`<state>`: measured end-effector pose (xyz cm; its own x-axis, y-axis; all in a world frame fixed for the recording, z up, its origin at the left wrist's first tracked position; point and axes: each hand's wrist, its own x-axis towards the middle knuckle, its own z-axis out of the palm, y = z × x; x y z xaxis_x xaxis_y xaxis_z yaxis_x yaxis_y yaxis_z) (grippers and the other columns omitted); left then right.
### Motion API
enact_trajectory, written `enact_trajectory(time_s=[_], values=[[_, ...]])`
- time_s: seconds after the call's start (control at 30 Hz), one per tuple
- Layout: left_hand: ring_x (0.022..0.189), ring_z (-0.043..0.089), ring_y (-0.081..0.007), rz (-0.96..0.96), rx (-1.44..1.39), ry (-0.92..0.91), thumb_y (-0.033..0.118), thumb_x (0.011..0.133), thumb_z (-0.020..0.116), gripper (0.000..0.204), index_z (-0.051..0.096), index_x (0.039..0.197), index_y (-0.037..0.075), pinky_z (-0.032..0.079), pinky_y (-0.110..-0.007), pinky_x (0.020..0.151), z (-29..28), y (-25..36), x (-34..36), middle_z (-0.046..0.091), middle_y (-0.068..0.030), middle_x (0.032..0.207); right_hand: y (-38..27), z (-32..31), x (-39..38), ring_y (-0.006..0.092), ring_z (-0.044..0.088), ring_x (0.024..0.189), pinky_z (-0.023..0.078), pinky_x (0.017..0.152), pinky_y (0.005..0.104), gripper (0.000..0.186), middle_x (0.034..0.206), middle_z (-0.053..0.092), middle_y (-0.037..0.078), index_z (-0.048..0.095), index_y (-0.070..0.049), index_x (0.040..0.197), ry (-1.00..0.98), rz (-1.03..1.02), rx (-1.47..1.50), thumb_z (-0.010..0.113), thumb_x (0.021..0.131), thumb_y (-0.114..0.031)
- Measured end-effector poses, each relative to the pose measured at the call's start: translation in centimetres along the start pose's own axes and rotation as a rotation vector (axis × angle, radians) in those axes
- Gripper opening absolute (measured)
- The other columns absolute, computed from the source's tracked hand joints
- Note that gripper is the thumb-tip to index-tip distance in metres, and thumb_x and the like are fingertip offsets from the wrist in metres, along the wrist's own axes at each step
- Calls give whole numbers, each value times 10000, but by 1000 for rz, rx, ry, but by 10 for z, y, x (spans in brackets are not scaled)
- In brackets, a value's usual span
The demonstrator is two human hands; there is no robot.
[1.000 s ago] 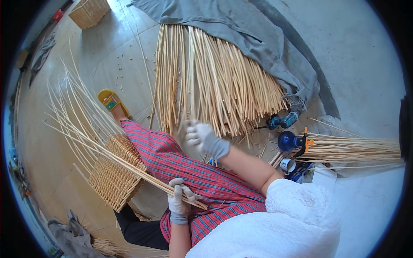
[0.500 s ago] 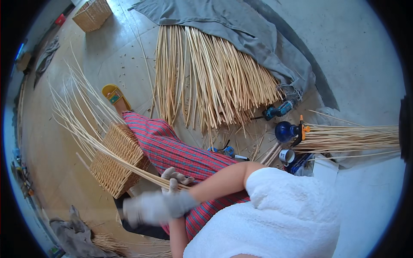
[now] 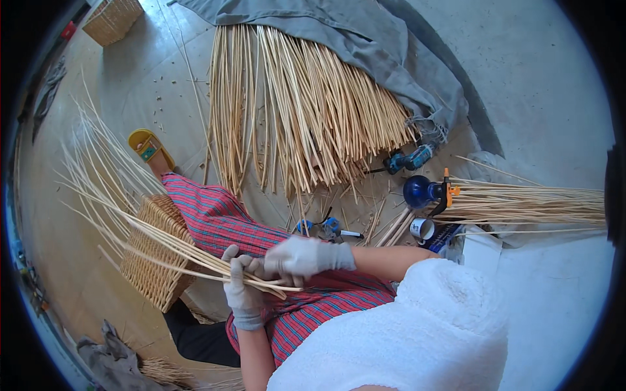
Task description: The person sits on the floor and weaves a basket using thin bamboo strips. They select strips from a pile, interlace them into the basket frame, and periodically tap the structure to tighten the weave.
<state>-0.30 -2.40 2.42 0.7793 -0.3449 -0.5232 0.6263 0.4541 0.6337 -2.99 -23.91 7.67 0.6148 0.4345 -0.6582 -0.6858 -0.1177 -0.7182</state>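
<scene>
My left hand (image 3: 242,292), in a grey-white work glove, is closed round a small bundle of wicker rods (image 3: 195,254). The rods slant past a partly woven wicker basket (image 3: 153,251) beside my leg, their cut ends sticking out to the right of the hand. My right hand (image 3: 303,256), gloved alike and a little blurred, is close above those ends with curled fingers; what they hold, if anything, is hidden. Long thin stakes (image 3: 107,153) fan out from the basket to the upper left.
A large pile of rods (image 3: 319,111) lies ahead under a grey cloth (image 3: 306,29). At the right are a cordless drill (image 3: 409,159), a blue spray bottle (image 3: 420,192), a cup (image 3: 422,228) and another rod bundle (image 3: 521,205). A second basket (image 3: 112,21) stands far left.
My right hand has moved from left of my left wrist, across to the right, beside the rod ends. The held rods now show more of their cut ends. The whole view has shifted slightly.
</scene>
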Motion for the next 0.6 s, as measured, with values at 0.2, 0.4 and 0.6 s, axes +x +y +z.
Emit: enact_trajectory(time_s=[0.2, 0.4, 0.6], values=[[639, 603, -118, -39, 56, 57, 281, 1022, 603, 302, 491, 1254, 124, 581, -355, 597, -15, -2, 1, 621, 6, 823, 181, -130, 73, 405, 666, 988, 513, 888, 491, 435, 1071, 695, 226, 536, -123, 1344, 1520, -173, -513, 551, 973, -350], [620, 616, -125, -24, 56, 61, 291, 1018, 607, 348, 473, 1294, 126, 585, -350, 561, -17, -6, 2, 634, -7, 825, 216, -146, 144, 439, 564, 1238, 426, 1082, 453, 920, 1428, 475, 345, 39, -18, 1592, 1008, 492, -92, 530, 941, -444], [629, 618, -133, -9, 39, 36, 299, 1018, 605, 372, 469, 1319, 127, 585, -357, 569, -16, -6, 8, 635, -10, 835, 148, -90, 192, 493, 501, 1300, 423, 1105, 440, 1131, 1536, 205, 432, -106, -53, 1588, 766, 248, -192, 684, 854, -394]])
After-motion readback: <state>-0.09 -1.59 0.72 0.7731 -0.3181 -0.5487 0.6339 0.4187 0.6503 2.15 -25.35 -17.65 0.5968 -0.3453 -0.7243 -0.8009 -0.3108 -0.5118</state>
